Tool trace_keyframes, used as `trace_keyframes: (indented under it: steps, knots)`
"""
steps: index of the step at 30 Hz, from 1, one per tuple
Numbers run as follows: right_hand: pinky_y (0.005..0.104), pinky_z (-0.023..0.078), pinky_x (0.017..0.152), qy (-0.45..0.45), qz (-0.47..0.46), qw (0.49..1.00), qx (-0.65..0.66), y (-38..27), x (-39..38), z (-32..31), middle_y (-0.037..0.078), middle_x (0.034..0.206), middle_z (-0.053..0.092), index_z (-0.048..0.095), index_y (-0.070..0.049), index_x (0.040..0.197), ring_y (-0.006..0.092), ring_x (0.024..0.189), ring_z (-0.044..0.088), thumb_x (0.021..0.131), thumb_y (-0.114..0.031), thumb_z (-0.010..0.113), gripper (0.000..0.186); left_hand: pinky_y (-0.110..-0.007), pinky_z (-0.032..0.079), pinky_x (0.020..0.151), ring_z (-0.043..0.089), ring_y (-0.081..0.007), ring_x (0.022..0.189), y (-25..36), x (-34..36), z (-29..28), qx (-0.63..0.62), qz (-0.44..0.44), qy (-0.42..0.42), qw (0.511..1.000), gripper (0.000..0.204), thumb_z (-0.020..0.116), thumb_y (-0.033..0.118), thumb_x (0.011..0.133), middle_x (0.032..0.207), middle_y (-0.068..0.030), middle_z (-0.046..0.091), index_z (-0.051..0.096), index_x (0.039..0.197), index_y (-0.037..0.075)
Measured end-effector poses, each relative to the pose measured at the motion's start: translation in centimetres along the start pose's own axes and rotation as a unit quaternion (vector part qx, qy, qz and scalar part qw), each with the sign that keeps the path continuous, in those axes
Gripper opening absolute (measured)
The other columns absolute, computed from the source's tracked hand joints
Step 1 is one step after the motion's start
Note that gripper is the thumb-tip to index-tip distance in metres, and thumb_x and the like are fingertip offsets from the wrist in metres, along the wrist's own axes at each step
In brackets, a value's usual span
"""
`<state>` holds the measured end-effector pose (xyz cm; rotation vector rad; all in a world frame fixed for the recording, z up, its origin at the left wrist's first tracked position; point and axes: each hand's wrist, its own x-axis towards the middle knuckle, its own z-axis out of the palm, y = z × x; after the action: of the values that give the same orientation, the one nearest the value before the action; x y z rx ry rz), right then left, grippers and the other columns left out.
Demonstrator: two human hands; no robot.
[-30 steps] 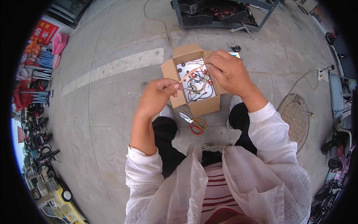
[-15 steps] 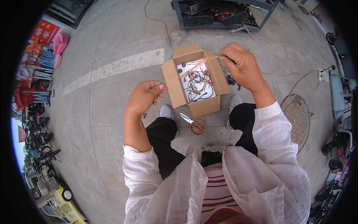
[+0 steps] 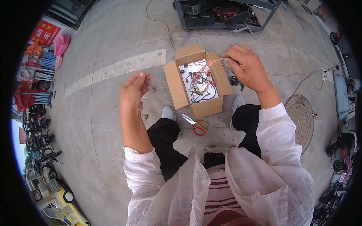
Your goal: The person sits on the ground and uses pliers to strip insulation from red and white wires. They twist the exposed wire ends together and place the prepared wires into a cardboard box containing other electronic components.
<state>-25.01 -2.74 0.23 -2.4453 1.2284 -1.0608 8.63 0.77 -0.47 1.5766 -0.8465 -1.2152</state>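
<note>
A cardboard box with its flaps folded out stands in front of my feet. In it lie several coloured wires with connectors and two small black round parts on a white bottom. My right hand, above the box's right far corner, pinches one end of a strand of thin orange plastic twine; the strand slants down over the box opening. To the left of the box, my left hand is raised with thumb and fingers closed together. What it holds, if anything, is too small to make out.
Scissors with orange-red handles lie between my shoes. Small metal pieces are on the floor at the left. A black part sits right of the box. Beyond stands a grey metal cart; a manhole cover is at right.
My left hand has moved left and away from the box, turning upward. The orange twine hangs shorter and more bunched from my right hand, which has barely shifted.
</note>
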Motion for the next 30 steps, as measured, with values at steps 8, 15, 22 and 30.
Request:
trace_keyframes:
  steps: [8, 15, 22, 30]
  knots:
    - [0.0366, 0.050, 0.059, -0.022, -0.075, 0.997, 0.008, -3.5, 0.0, 4.0, 0.003, 0.087, 0.060, 0.063, -0.013, 0.094, 0.0252, 0.074, 0.063, 0.080, -0.011, 0.063, 0.014, -0.037, 0.041, 0.099, 0.058, -0.0215, 0.112, -1.6, -2.0, 5.4, -0.051, -0.011, -0.143, 0.988, 0.019, 0.060, 0.021, 0.093, 0.115, -0.0108, 0.067, 0.068, 0.100, 0.005]
    - [0.0352, 0.049, 0.055, 0.041, -0.045, 0.998, -0.024, -3.6, 0.4, 4.5, 0.003, 0.085, 0.060, 0.063, -0.012, 0.091, 0.0244, 0.072, 0.063, 0.077, -0.010, 0.064, 0.014, -0.035, 0.051, 0.089, 0.067, -0.0231, 0.094, -1.9, -2.6, 6.9, -0.136, -0.045, -0.204, 0.968, 0.020, 0.058, 0.017, 0.094, 0.101, -0.0137, 0.070, 0.066, 0.103, -0.001]
    - [0.0329, 0.051, 0.062, 0.065, 0.017, 0.997, -0.024, -3.8, 0.4, 4.0, 0.004, 0.089, 0.065, 0.066, -0.010, 0.092, 0.0238, 0.075, 0.065, 0.081, -0.008, 0.064, 0.012, -0.035, 0.054, 0.082, 0.068, -0.0228, 0.084, -1.7, -3.0, 7.2, -0.101, -0.041, -0.187, 0.976, 0.021, 0.057, 0.015, 0.094, 0.091, -0.0153, 0.070, 0.065, 0.103, -0.002]
    - [0.0349, 0.050, 0.057, 0.105, 0.010, 0.994, -0.033, -3.3, 0.5, 4.0, 0.004, 0.088, 0.063, 0.063, -0.009, 0.090, 0.0255, 0.072, 0.064, 0.081, -0.008, 0.062, 0.010, -0.031, 0.050, 0.080, 0.065, -0.0183, 0.077, -1.9, -3.2, 7.3, -0.086, -0.030, -0.196, 0.976, 0.022, 0.059, 0.015, 0.094, 0.084, -0.0108, 0.069, 0.066, 0.103, -0.003]
